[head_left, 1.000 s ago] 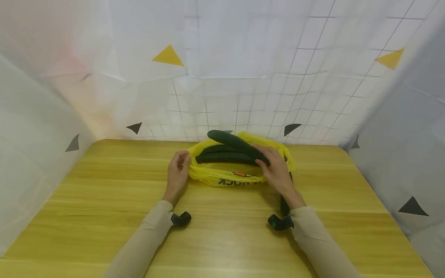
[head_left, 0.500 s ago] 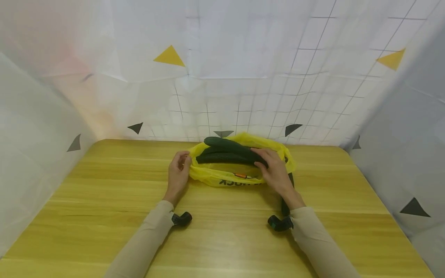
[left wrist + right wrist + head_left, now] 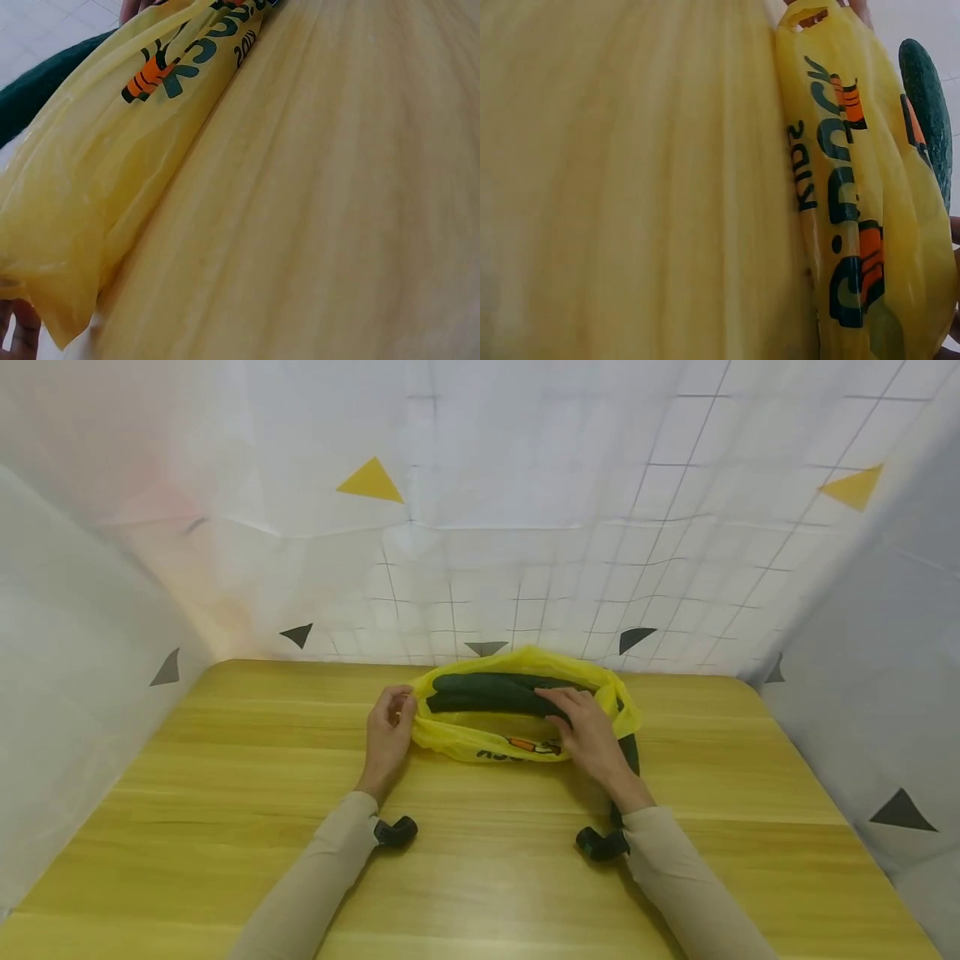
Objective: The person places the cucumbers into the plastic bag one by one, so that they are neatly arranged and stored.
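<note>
A yellow plastic bag [image 3: 450, 739] with dark lettering lies on its side of the table's far half, its mouth spread wide. My left hand [image 3: 386, 739] pinches the bag's left rim. Inside lie dark green cucumbers [image 3: 487, 693], side by side along the bag. With fingers and thumb, my right hand [image 3: 592, 735] grips the right end of the front one. In the right wrist view a cucumber [image 3: 930, 105] shows beyond the printed bag. Another cucumber [image 3: 630, 756] lies at the bag's right, partly hidden behind my right hand and wrist.
The wooden table [image 3: 487, 885] ends at a white sheeted wall [image 3: 487, 568] close behind the bag. Side sheets [image 3: 862, 693] stand at left and right. A black wrist camera [image 3: 396, 832] sits on each forearm.
My right hand has lowered the cucumber it holds; its raised left end has come down into the bag beside the others. My left hand stays at the bag's left rim.
</note>
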A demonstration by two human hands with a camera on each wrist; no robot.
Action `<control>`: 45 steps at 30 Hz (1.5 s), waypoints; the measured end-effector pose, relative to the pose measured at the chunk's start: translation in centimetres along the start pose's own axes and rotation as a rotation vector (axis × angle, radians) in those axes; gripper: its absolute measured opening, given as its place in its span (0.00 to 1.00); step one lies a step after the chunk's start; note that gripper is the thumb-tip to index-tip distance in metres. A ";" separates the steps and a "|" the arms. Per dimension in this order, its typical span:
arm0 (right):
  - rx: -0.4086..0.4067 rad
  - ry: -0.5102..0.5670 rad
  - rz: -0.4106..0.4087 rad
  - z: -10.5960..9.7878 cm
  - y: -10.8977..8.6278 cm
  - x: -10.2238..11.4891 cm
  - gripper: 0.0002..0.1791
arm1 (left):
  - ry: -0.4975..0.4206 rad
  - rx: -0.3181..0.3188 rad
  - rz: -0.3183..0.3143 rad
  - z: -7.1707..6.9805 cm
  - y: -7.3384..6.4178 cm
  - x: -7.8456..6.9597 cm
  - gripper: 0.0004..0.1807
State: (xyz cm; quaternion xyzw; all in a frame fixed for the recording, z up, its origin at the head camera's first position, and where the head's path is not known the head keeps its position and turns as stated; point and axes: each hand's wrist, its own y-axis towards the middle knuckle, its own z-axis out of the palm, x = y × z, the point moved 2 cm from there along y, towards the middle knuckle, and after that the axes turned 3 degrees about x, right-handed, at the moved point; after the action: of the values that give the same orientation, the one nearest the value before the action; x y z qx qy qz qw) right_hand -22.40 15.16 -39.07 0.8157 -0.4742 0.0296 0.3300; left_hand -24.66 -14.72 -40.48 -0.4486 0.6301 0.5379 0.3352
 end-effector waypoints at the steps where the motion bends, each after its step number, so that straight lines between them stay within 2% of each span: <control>1: 0.002 -0.005 -0.001 0.1 0.0 0.0 0.25 | 0.003 -0.001 0.001 0.0 0.0 0.0 0.14; 11: 0.057 -0.049 -0.002 1.0 -0.1 0.2 0.24 | 0.019 -0.010 0.022 0.0 -0.1 0.0 0.14; 20: 0.084 -0.053 0.000 1.5 -0.3 0.1 0.22 | 0.015 0.009 -0.010 0.1 -0.1 -0.3 0.15; 37: 0.126 -0.089 0.035 2.3 -0.7 0.1 0.21 | 0.015 0.022 -0.019 0.1 -0.2 -0.2 0.15; 45: 0.137 -0.074 0.046 2.5 -0.8 0.1 0.21 | 0.028 0.018 0.004 0.1 -0.2 -0.2 0.15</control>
State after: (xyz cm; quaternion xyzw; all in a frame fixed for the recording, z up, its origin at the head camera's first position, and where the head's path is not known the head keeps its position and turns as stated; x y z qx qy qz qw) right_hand -22.36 13.92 -41.39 0.8257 -0.5016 0.0393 0.2549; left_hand -24.41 -14.59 -40.34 -0.4515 0.6406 0.5266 0.3294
